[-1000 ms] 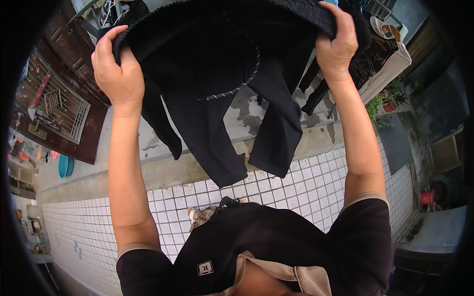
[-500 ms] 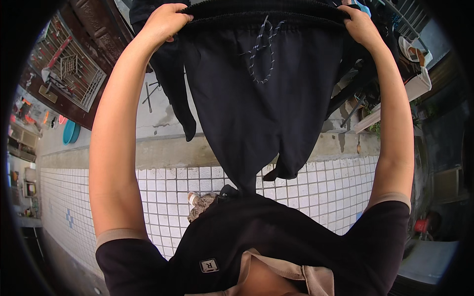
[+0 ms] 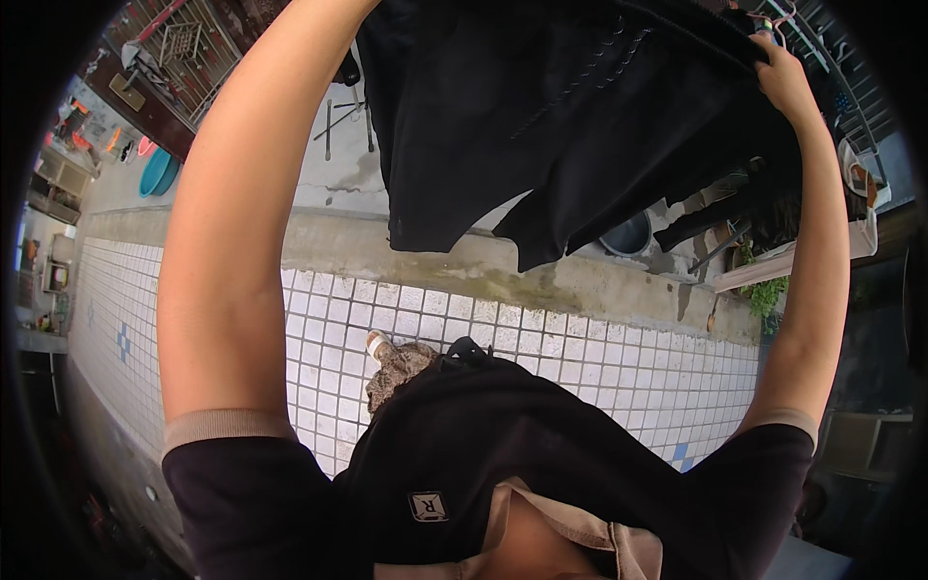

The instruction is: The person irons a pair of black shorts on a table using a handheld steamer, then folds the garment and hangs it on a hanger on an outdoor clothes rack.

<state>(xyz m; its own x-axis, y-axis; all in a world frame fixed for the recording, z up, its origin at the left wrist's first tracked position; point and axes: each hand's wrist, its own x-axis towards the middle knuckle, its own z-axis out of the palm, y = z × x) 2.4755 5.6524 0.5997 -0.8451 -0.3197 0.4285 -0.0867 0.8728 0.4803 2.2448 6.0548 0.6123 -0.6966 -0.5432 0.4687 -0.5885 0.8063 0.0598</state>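
Note:
A pair of black trousers (image 3: 493,145) hangs spread out in front of me, tilted so its waistband rises to the left. A flecked black-and-white drawstring (image 3: 609,58) dangles from the waist. My right hand (image 3: 785,79) is closed on the right end of the waistband, its fingers wrapped over the edge. My left arm reaches up beside the trousers' left side and leaves the picture at the top edge, so the left hand is cut off. Both trouser legs hang loose above the ground.
Beyond the trousers are a dark basin (image 3: 626,235), a metal rack (image 3: 855,77) and a green plant (image 3: 767,300). A teal basin (image 3: 159,173) stands far left near a dark red door with a grille (image 3: 179,43). White tiles (image 3: 541,338) meet a concrete ledge (image 3: 483,266).
Both arms have risen, carrying the trousers upward. The left hand has gone out of the top of the picture. The right hand has shifted right and slightly lower.

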